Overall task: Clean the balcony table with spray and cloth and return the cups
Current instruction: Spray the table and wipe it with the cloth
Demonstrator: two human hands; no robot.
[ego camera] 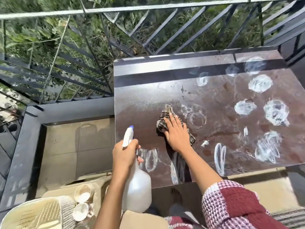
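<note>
My right hand pressed flat on the cloth, left hand gripping the spray bottle: I judge firm, overlapping strokes toward the white rings will clear the table.

There were two hands, two cups, one spray bottle, one striped cloth, one brown table and one cream plastic chair in view

Glossy brown tabletop — striped woven cloth, matt white plastic spray bottle, metal railing
</note>
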